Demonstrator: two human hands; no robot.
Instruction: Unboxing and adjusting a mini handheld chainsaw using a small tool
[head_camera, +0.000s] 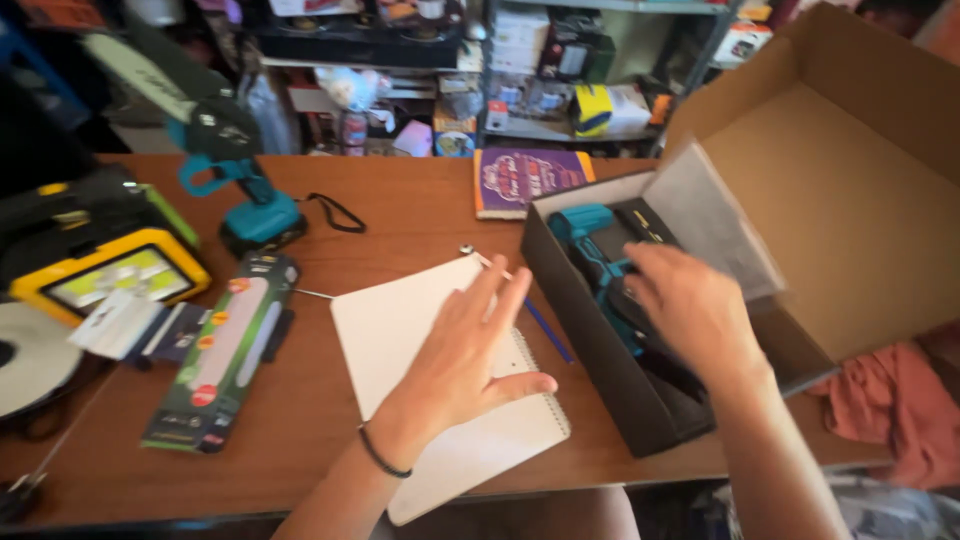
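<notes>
Left hand (462, 357) laid flat, fingers spread, on white spiral-bound notepad (440, 375) at near desk (400, 215) edge, likely to steady it. Right hand (690, 310) reached into long black cardboard box (610, 375), fingers curled over teal and black power tool (598, 262); grip probably closed, though blurred. Large brown open carton (850, 170) crowded right side. Teal cordless saw (235, 175) stood far left.

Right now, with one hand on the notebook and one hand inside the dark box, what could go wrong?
1. The dark box sits close to the table edge; pulling with the right hand on the teal tool might drag it off.
2. The notebook overhangs the edge, so it may slip under the left hand.
3. The pen beside the notebook could roll away.
</notes>
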